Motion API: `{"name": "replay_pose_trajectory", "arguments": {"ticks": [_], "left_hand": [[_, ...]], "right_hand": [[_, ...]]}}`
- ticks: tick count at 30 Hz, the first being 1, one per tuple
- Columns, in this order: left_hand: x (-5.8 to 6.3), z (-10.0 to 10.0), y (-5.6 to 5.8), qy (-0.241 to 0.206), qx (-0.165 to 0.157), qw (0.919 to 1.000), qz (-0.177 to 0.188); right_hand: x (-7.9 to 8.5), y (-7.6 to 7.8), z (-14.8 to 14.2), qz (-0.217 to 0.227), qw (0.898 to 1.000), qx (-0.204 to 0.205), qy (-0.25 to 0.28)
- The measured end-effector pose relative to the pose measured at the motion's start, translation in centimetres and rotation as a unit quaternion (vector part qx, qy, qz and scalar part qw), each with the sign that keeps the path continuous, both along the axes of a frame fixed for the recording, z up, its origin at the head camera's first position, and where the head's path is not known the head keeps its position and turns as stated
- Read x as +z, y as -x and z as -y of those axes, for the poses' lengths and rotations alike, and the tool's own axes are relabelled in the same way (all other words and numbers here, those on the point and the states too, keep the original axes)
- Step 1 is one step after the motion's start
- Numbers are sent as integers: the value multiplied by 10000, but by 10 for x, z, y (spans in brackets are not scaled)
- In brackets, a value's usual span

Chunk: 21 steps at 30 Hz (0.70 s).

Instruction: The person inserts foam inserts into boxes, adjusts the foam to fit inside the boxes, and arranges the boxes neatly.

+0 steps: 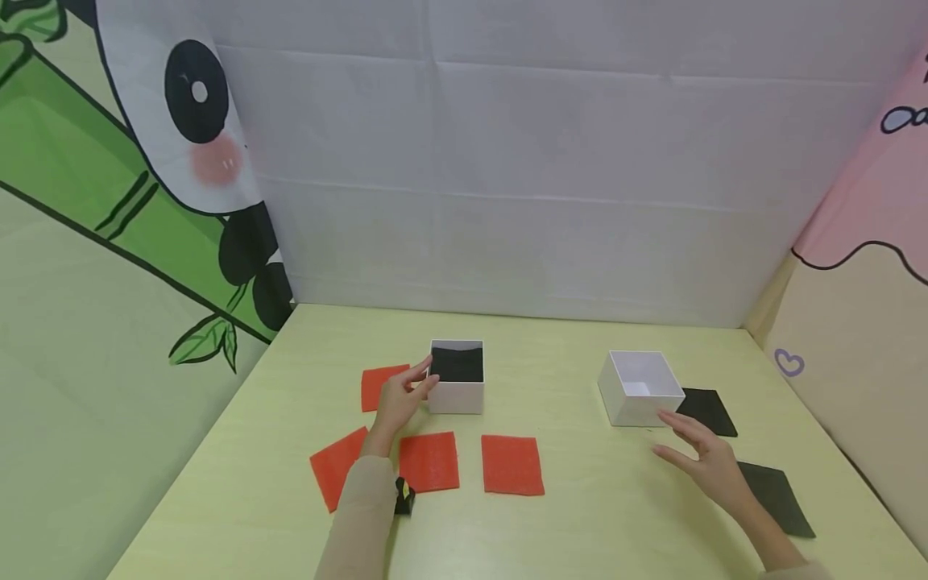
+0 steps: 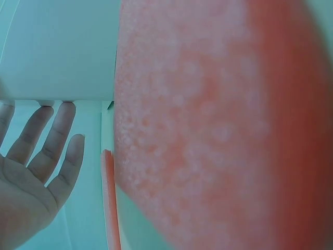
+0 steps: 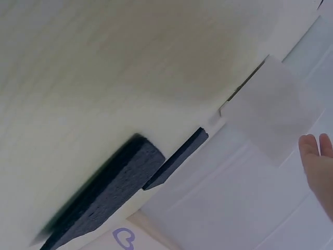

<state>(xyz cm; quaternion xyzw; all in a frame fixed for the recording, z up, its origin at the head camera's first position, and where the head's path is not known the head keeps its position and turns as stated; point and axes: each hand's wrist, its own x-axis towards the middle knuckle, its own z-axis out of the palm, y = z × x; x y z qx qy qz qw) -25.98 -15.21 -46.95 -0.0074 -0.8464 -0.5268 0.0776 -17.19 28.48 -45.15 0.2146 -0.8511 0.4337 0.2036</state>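
Note:
My left hand (image 1: 397,400) reaches to the left side of a white open-topped box (image 1: 456,398), its fingers extended. In the left wrist view the fingertips of that hand (image 2: 34,174) meet the edge of the box (image 2: 57,52). A black square piece (image 1: 457,366) lies inside this box. Over on the right, my right hand (image 1: 706,463) has its thumb and fingers spread apart, holding nothing. Its fingertips overlap the near right corner of a second white box (image 1: 629,405), whose visible inside is white. That hand (image 3: 320,169) appears at the right edge of its wrist view.
Several red square pieces (image 1: 511,465) lie around and in front of the left box, one partly behind my left wrist. Two black squares (image 1: 710,412) lie right of the second box. A small black object (image 1: 403,496) shows beside my left forearm. A white curtain (image 1: 507,161) hangs behind.

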Motion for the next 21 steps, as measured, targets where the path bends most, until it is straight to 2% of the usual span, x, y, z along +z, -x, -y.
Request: {"name": "replay_pose_trajectory", "arguments": {"ticks": [9,16,21], "left_hand": [[0,1,1,-26,43,9999,101],[0,1,0,-99,-21,9999,51],[0,1,-1,-53,-13,10000,33]], "right_hand": [[-3,-2,-19,-80,9999,-135,-70],[-8,-7,-30,-44,9973,-507,-533],[-13,-9,-40,-142,9965,-501,-658]]}}
